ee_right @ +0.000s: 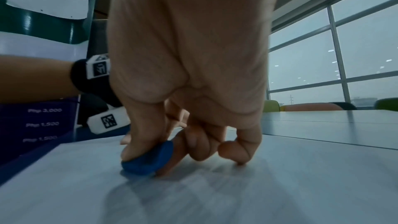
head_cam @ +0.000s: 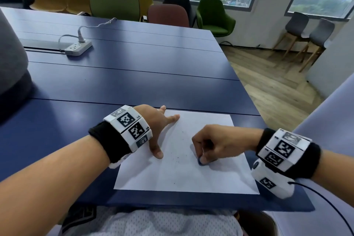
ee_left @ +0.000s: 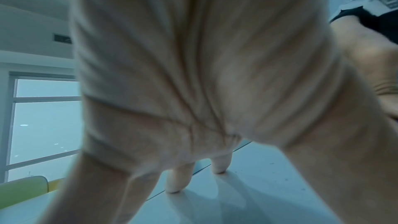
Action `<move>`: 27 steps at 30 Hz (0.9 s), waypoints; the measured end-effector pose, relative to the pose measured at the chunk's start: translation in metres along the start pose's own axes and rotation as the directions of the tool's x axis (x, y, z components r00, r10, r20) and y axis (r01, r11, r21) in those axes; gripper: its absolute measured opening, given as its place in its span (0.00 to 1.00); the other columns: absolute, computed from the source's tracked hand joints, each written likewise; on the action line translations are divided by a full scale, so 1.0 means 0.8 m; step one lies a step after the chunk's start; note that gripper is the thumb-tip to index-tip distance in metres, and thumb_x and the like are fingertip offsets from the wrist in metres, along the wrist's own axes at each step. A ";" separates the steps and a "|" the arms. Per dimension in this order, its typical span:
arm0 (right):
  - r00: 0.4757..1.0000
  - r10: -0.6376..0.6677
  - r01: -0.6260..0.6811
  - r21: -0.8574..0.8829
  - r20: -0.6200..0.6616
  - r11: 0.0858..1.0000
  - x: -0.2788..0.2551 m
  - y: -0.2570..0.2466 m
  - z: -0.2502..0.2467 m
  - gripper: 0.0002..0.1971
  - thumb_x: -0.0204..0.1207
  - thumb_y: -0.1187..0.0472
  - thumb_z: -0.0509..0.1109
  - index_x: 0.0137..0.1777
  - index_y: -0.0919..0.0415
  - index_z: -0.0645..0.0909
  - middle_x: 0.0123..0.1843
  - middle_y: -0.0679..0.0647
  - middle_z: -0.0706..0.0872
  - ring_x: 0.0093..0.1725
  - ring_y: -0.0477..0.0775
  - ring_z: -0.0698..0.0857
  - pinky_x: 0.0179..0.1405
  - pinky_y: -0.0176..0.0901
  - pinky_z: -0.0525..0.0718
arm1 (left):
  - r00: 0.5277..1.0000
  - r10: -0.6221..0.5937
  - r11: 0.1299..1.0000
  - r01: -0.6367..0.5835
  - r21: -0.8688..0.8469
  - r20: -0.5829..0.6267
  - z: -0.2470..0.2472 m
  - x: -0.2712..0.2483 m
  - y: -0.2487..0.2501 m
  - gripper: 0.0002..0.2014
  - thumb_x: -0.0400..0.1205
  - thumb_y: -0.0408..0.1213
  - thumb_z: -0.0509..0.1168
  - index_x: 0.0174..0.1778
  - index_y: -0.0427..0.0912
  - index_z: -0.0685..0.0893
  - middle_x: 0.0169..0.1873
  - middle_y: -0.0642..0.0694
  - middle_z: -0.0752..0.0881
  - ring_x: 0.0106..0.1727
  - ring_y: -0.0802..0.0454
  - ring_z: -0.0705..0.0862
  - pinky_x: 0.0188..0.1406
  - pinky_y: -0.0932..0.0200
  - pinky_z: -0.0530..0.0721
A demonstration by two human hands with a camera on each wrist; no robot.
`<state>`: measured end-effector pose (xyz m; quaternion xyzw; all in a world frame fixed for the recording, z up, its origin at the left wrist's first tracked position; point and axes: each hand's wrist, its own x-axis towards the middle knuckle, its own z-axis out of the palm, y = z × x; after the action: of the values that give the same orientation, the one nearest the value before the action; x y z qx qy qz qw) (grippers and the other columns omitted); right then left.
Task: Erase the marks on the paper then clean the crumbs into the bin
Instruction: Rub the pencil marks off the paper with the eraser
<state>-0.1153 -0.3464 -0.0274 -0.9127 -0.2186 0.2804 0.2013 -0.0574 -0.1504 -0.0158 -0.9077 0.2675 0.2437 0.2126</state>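
Observation:
A white sheet of paper (head_cam: 183,170) lies on the blue table (head_cam: 134,74) near its front edge. Small dark crumbs (head_cam: 177,157) are scattered over the middle of the sheet. My left hand (head_cam: 159,130) lies with fingers spread, pressing the paper's left part down; its fingertips (ee_left: 174,188) touch the sheet. My right hand (head_cam: 208,145) pinches a small blue eraser (head_cam: 201,162) between thumb and fingers and holds it against the paper. In the right wrist view the blue eraser (ee_right: 148,159) touches the paper (ee_right: 237,193) under my right hand (ee_right: 172,142). No bin is in view.
A white power strip (head_cam: 78,47) with a cable lies far back on the left of the table. Coloured chairs (head_cam: 115,4) line the far side. The table's right edge drops to a wooden floor (head_cam: 268,82). A grey shape (head_cam: 11,59) stands at the left.

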 end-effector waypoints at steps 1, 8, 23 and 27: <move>0.998 0.014 -0.015 -0.023 -0.065 1.000 0.007 0.001 -0.003 0.04 0.72 0.58 0.76 0.39 0.53 0.83 0.28 0.45 0.81 0.28 0.42 0.76 0.30 0.34 0.75 | 1.000 -0.006 1.000 0.006 -0.003 0.005 0.000 0.001 0.000 0.66 0.62 0.67 0.77 0.83 0.65 0.34 0.86 0.46 0.40 0.77 0.44 0.74 0.65 0.46 0.80; 0.993 0.008 -0.002 0.050 -0.120 0.999 0.006 0.001 0.008 0.06 0.72 0.61 0.76 0.38 0.53 0.81 0.28 0.46 0.78 0.27 0.43 0.73 0.29 0.33 0.73 | 1.000 -0.013 1.000 0.013 0.007 0.013 -0.001 0.001 0.000 0.66 0.63 0.67 0.77 0.83 0.66 0.33 0.86 0.47 0.39 0.77 0.43 0.73 0.65 0.47 0.80; 0.987 -0.036 0.026 -0.064 -0.156 0.998 0.035 -0.024 -0.006 0.07 0.73 0.59 0.76 0.38 0.48 0.81 0.29 0.44 0.78 0.28 0.43 0.75 0.30 0.30 0.73 | 1.000 -0.013 1.000 0.014 0.017 -0.014 0.000 0.000 0.000 0.65 0.63 0.68 0.76 0.83 0.66 0.33 0.86 0.46 0.41 0.76 0.43 0.75 0.63 0.49 0.80; 0.965 -0.028 0.023 -0.021 -0.260 0.999 0.042 -0.018 -0.001 0.08 0.73 0.61 0.76 0.39 0.53 0.78 0.28 0.44 0.76 0.27 0.43 0.74 0.29 0.31 0.71 | 0.999 -0.011 0.999 0.012 0.042 -0.034 0.002 0.001 0.000 0.64 0.63 0.68 0.76 0.83 0.65 0.35 0.87 0.46 0.43 0.74 0.42 0.76 0.57 0.51 0.78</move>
<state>-0.0943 -0.3172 -0.0341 -0.9405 -0.2047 0.1536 0.2235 -0.0571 -0.1497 -0.0172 -0.9086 0.2708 0.2213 0.2284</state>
